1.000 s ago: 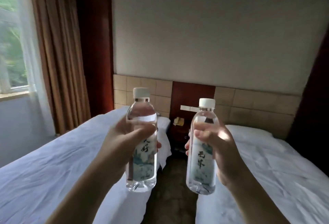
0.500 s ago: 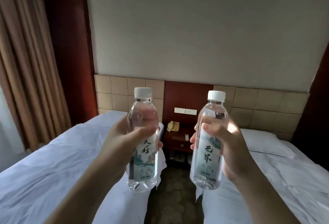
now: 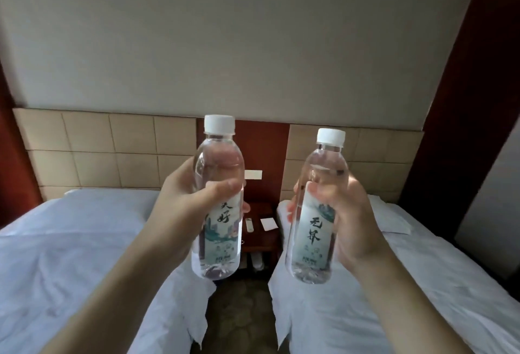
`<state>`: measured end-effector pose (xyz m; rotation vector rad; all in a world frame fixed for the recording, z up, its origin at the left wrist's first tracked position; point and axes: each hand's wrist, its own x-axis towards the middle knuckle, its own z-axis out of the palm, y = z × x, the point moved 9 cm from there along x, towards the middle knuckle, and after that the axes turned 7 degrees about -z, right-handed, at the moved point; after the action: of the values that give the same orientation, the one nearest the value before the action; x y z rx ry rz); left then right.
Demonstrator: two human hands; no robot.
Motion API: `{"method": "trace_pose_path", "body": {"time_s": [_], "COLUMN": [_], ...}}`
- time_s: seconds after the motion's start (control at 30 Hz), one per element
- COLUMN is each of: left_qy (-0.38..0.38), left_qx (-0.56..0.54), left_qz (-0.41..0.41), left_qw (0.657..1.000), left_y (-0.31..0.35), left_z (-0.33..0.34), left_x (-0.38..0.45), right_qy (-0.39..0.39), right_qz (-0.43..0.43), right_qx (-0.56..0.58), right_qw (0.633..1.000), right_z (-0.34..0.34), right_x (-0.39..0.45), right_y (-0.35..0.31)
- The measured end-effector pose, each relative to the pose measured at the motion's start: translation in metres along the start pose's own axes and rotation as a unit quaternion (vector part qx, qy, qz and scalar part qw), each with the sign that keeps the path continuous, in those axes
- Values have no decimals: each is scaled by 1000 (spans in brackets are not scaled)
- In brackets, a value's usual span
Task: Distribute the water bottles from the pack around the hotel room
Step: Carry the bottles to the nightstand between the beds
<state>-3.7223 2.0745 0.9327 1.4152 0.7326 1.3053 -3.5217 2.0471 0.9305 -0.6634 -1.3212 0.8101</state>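
I hold two clear water bottles upright in front of me, each with a white cap and a pale green label with black characters. My left hand point(image 3: 185, 207) is wrapped around the middle of the left water bottle point(image 3: 218, 230). The right water bottle point(image 3: 318, 238) sits in my right hand point(image 3: 346, 218), fingers closed over its upper label. Both bottles hang in the air above the gap between two beds. The pack is out of view.
Two beds with white sheets flank a narrow carpeted aisle: the left bed point(image 3: 70, 255) and the right bed point(image 3: 422, 283). A dark wooden nightstand point(image 3: 261, 238) stands at the aisle's far end, with a remote control and a white card on top. A tiled headboard runs behind.
The view has swung right and moved closer to the headboard; the window and curtain have left the frame. Both hands still grip their bottles, now nearer the nightstand.
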Motion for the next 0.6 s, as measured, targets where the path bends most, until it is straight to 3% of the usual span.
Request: {"method": "trace_pose_path", "body": {"time_s": [0.2,0.6], "left_qy": [-33,-5], "left_qx": [1,14], "left_qz": [-9,-14], "left_qw": [999,1000], "left_y": [-56,-175], "left_z": [0,-3], "left_x": [130,396], "right_qy": [19,-9], "right_qz": [-2,7], "right_qx": [-6,22], "right_qw": [1000,1000], "right_z": [-42,-138], "right_x": [100,338], "right_y": [82,262]}}
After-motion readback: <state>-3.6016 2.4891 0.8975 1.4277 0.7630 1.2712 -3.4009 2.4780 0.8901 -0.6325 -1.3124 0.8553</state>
